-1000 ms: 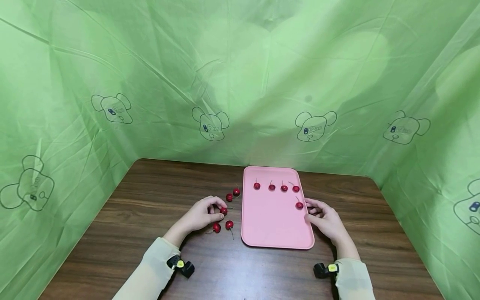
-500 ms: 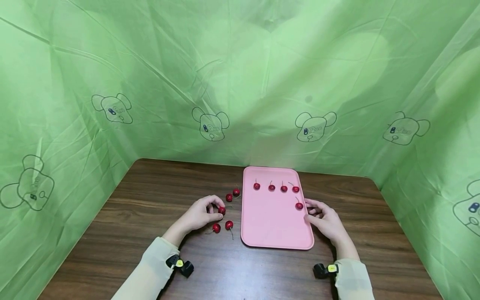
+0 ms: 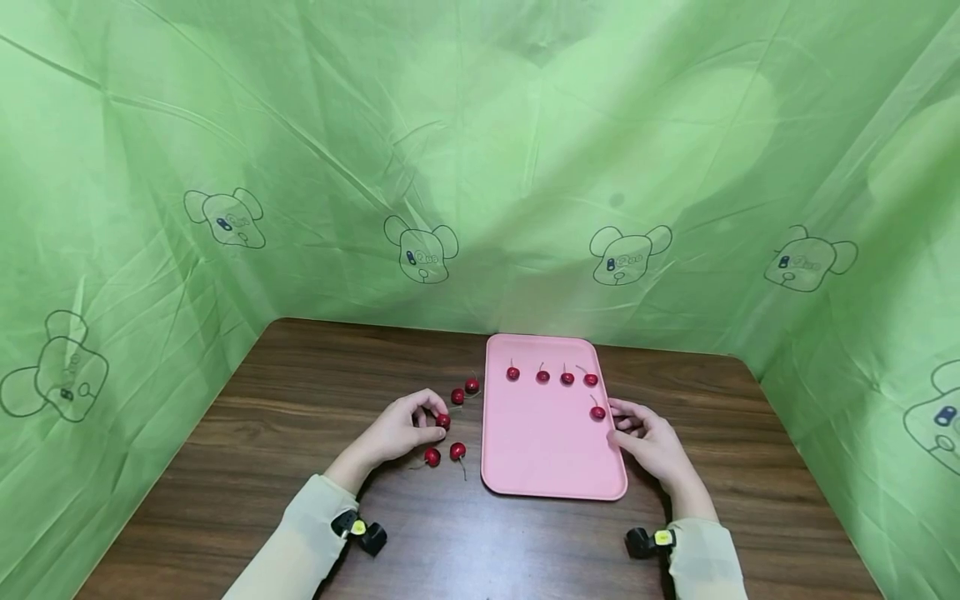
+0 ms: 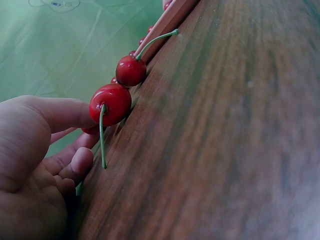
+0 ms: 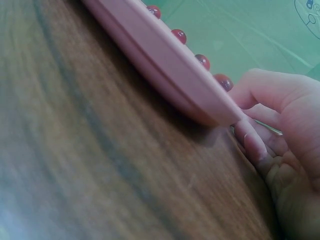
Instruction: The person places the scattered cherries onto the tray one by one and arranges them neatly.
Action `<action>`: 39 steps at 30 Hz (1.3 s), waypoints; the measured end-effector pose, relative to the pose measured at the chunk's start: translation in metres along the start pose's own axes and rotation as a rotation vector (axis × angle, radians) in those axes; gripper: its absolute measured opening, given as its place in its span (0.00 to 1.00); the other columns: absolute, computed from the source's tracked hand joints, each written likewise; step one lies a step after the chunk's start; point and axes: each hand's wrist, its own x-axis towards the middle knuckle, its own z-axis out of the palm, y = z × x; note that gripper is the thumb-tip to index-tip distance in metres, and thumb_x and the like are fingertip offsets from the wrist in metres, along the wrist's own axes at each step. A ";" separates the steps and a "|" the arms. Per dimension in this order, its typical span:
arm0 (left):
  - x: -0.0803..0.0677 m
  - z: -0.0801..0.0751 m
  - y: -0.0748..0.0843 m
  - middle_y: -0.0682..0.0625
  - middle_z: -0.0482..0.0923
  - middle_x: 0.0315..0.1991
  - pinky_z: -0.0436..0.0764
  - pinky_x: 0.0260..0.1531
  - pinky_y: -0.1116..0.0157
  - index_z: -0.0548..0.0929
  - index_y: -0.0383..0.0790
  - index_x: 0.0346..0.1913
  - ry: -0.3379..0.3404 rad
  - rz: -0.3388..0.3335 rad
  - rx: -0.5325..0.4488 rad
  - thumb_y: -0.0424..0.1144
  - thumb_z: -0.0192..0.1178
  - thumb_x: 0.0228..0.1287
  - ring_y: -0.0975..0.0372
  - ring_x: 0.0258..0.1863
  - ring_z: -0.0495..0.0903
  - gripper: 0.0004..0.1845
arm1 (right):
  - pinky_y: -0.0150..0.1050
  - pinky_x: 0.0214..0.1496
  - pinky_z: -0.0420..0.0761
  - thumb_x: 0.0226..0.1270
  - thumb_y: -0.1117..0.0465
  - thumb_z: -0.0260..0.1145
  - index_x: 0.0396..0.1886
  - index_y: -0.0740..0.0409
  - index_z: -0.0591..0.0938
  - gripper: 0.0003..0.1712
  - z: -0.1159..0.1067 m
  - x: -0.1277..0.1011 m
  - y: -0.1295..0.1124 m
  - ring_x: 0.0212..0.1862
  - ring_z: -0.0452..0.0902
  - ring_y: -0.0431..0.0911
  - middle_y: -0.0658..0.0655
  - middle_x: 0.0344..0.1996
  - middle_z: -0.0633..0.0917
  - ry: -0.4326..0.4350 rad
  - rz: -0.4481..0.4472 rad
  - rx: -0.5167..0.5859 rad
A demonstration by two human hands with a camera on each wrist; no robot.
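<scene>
A green cloth (image 3: pixel 480 150) printed with outline bear heads walls you in at the back and on both sides, creased and sagging down to the worktop. The worktop (image 3: pixel 300 392) is dark brown wood grain with rounded far corners.

On it, right of centre, lies a pink tray (image 3: pixel 543 442), long side running away from you. Four cherries (image 3: pixel 551 377) stand in a row across its far end, stems up, and a fifth cherry (image 3: pixel 597 412) sits below the row near the right rim, close to your right fingers.

Your left hand (image 3: pixel 397 433) rests on the worktop left of the tray. Its fingers are curled, thumb and fingertips closed on one cherry (image 3: pixel 443 422); in the left wrist view this one is mostly hidden behind a nearer cherry, so how firmly you hold it cannot be told. Two cherries (image 3: pixel 445 454) lie just nearer you than that hand, side by side, their stems flat on the wood. Two more (image 3: pixel 464 390) lie beyond it, close to the tray's left edge.

Your right hand (image 3: pixel 648 442) rests at the tray's right rim. Its fingers (image 5: pixel 252 140) are loosely bent and together, touching the rim's underside, holding nothing.

A small black band with a yellow tag sits on each cream sleeve at the wrist.
</scene>
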 end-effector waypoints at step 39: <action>0.005 -0.010 0.011 0.54 0.85 0.40 0.77 0.33 0.63 0.86 0.51 0.46 0.017 -0.049 0.040 0.36 0.79 0.65 0.57 0.33 0.78 0.13 | 0.32 0.49 0.78 0.70 0.63 0.78 0.73 0.59 0.82 0.32 -0.001 0.000 0.000 0.51 0.79 0.46 0.60 0.57 0.88 0.000 0.019 -0.024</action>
